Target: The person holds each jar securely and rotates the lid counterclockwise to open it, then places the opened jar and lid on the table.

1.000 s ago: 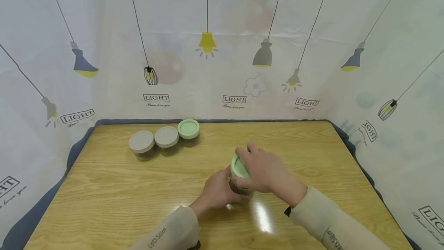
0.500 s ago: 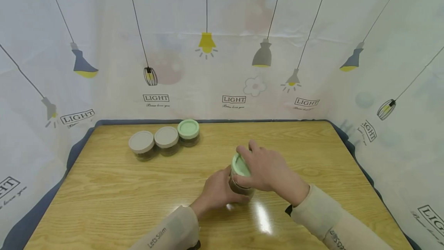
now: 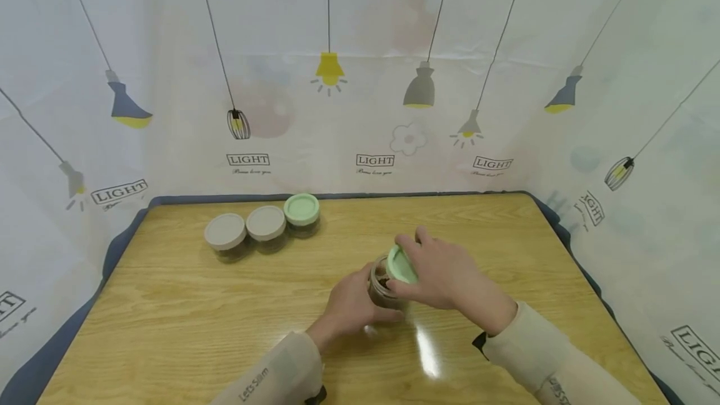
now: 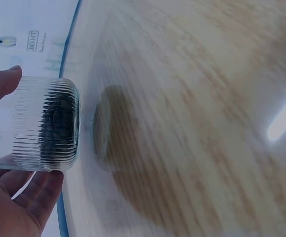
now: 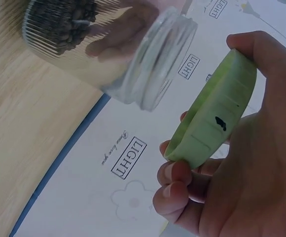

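My left hand (image 3: 355, 302) grips a ribbed clear glass jar (image 4: 32, 123) around its side. Small dark pieces (image 4: 59, 123) fill its lower part; their kind is unclear. In the left wrist view, the jar's base looks slightly above the table, apart from its reflection. My right hand (image 3: 444, 275) pinches a light green lid (image 5: 219, 111) by the rim, thumb and fingers on opposite sides. The right wrist view shows the lid tilted and apart from the jar's threaded mouth (image 5: 160, 59). A small dark mark is on the lid's side.
At the back left of the wooden table (image 3: 185, 330) stand three lidded jars in a row: one with a grey-beige lid (image 3: 225, 231), another grey-beige-lidded jar (image 3: 266, 222), and a green-lidded jar (image 3: 302, 209). A printed curtain (image 3: 337, 124) encloses the table's back and sides.
The green lid has come off the jar, moving right and slightly tilted in my right hand, so the jar's mouth shows. My left hand has hardly moved. The head view has shifted slightly.
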A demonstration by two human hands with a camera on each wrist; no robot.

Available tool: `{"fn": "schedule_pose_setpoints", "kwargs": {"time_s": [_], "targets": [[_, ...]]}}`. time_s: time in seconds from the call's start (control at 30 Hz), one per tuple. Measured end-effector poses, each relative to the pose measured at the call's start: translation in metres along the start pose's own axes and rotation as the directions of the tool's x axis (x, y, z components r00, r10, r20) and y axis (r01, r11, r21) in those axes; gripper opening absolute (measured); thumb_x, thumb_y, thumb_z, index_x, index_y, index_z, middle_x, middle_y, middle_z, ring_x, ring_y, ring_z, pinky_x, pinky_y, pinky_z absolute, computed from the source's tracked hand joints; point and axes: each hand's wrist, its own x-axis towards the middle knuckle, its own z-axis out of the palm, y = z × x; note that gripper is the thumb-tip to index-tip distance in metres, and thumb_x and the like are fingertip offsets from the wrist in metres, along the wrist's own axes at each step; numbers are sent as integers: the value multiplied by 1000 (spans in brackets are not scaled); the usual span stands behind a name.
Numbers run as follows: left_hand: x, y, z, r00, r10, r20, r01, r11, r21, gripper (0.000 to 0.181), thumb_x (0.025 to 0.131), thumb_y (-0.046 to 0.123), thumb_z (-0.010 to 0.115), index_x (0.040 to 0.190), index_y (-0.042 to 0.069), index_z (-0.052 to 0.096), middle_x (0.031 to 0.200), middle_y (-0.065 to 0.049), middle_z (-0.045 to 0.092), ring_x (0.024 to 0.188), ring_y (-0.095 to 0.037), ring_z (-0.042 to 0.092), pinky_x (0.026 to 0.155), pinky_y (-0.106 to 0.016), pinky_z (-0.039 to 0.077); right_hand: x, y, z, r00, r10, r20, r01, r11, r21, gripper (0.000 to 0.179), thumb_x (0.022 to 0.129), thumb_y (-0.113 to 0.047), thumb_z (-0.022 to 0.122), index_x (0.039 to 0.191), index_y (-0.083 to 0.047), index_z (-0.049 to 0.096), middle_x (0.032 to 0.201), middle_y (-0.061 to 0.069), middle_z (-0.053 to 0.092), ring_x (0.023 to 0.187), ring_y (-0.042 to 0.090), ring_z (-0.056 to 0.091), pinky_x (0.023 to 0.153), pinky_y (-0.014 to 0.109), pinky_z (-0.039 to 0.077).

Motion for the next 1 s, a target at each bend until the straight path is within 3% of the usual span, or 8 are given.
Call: {"fn": "schedule_pose_setpoints", "kwargs": {"time_s": [0.17, 0.4, 0.73, 0.87, 1.0], "targets": [[4, -2, -2, 1000, -20, -16, 20, 1000, -16, 81, 63, 58, 84, 130, 23, 54, 119, 4, 67, 112, -18, 61, 93, -44, 50, -7, 11, 0, 1000, 22, -1, -22, 1000, 20, 73, 83, -62, 57, 139, -18, 45, 117, 14, 54, 73, 18, 53, 50, 30, 40], [10, -2, -3, 999, -33, -10, 32, 999, -18, 80, 64, 56, 85, 130, 23, 54, 121, 3, 66, 116, -20, 60, 98, -45, 48, -20, 25, 3, 998, 57, 23, -58, 997, 51, 68, 86, -61, 55, 139, -18, 47, 115, 14, 55, 69, 17, 51, 51, 29, 38], [17, 3, -1, 1000, -15, -19, 15, 1000, -12, 83, 65, 53, 85, 133, 17, 54, 124, -2, 65, 117, -23, 60, 97, -46, 48, -39, 62, 33, 995, 75, 71, -86, 980, 182, 67, 86, -64, 56, 141, -27, 45, 112, 13, 53, 71, 18, 49, 54, 31, 38], [18, 4, -1, 1000, -15, -21, 15, 1000, -10, 84, 64, 54, 86, 133, 17, 55, 123, -1, 66, 114, -21, 60, 95, -45, 49, -45, 73, 42, 996, 62, 57, -72, 978, 198, 71, 84, -69, 57, 140, -27, 46, 109, 13, 56, 76, 17, 51, 57, 32, 41], [19, 6, -1, 1000, -16, -25, 16, 1000, -1, 84, 63, 56, 85, 131, 17, 55, 121, -1, 67, 111, -21, 61, 92, -44, 50, -50, 81, 50, 999, 49, 23, -52, 977, 206, 75, 82, -73, 56, 140, -25, 47, 117, 15, 60, 93, 25, 60, 71, 45, 51]]}}
